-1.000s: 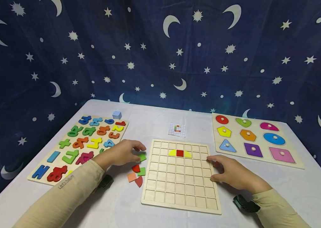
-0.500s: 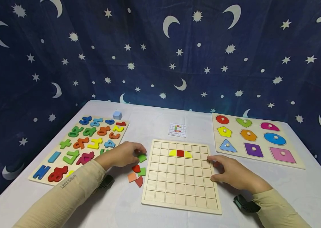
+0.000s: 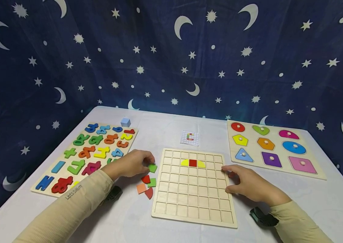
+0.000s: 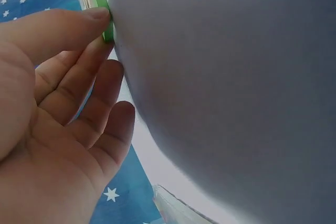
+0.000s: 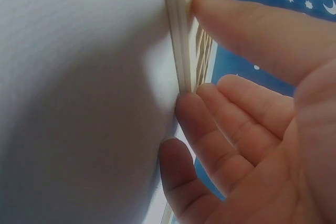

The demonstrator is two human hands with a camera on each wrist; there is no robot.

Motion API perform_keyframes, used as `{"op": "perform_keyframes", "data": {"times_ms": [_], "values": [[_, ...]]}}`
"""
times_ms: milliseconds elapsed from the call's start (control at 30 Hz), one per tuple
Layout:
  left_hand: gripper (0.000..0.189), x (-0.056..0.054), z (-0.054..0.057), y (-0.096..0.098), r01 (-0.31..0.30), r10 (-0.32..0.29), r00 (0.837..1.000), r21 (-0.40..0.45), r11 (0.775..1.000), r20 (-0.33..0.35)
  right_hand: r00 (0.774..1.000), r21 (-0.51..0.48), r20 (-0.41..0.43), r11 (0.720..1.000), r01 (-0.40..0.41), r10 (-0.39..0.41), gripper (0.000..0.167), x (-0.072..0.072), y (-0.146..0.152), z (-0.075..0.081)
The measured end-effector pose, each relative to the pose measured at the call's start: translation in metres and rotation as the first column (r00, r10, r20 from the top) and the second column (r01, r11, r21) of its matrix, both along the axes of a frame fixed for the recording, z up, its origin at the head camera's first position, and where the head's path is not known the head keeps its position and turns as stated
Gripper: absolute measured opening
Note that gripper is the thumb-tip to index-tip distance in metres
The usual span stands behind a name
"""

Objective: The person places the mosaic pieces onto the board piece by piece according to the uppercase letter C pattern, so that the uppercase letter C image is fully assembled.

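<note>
In the head view, my left hand (image 3: 133, 163) pinches a green square tile (image 3: 152, 168) at the left side of a wooden grid board (image 3: 192, 204). The left wrist view shows the thumb on this green tile (image 4: 108, 31) and a finger against its lower end. Close by on the table lie a red quarter-round tile (image 3: 145, 179), a second green tile (image 3: 151, 182), an orange tile (image 3: 141, 188) and another red piece (image 3: 149, 193). A red square (image 3: 193, 163) sits in the board between two yellow quarter-rounds (image 3: 185, 163). My right hand (image 3: 247, 182) touches the board's right edge with thumb and fingertips.
Behind the board lies a small pattern card (image 3: 189, 138). A board of coloured numbers and signs (image 3: 48, 175) is at left, with a light blue cube (image 3: 125, 122) beyond it. At right lies a knobbed shape puzzle (image 3: 280, 168). A starry cloth (image 3: 165, 60) hangs behind the table.
My left hand's fingers have drawn in slightly at the green tile, and more of the tile shows. The right hand stays at the board's edge.
</note>
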State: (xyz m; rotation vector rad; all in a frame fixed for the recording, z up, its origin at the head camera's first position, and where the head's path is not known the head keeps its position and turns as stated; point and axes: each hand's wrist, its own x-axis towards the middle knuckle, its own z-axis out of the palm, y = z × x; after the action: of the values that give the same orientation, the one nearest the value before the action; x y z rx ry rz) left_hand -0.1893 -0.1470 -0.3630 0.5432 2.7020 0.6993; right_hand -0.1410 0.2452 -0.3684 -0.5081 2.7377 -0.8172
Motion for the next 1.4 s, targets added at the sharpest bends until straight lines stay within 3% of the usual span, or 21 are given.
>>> {"op": "perform_keyframes", "data": {"times_ms": [233,600,1000,1400], "values": [[0.022,0.0,0.005,0.0,0.001,-0.001,1.0,0.0,1.0,-0.007,1.0,0.0,0.004,1.0,-0.004,0.004,0.067,0.001,0.0,0.0],[0.019,0.004,0.019,0.019,0.041,-0.037,0.999,0.105,0.994,-0.031,1.0,-0.009,0.009,1.0,-0.001,0.001,0.068,0.001,0.0,0.0],[0.02,0.008,0.017,0.044,0.067,-0.061,0.997,0.12,0.99,-0.046,1.0,-0.035,0.011,0.999,0.013,-0.012,0.068,-0.001,0.004,-0.003],[0.02,0.01,0.013,0.062,0.158,-0.147,0.985,0.133,0.978,-0.086,1.0,-0.048,0.001,0.999,0.011,-0.011,0.068,0.0,0.004,-0.004]]}}
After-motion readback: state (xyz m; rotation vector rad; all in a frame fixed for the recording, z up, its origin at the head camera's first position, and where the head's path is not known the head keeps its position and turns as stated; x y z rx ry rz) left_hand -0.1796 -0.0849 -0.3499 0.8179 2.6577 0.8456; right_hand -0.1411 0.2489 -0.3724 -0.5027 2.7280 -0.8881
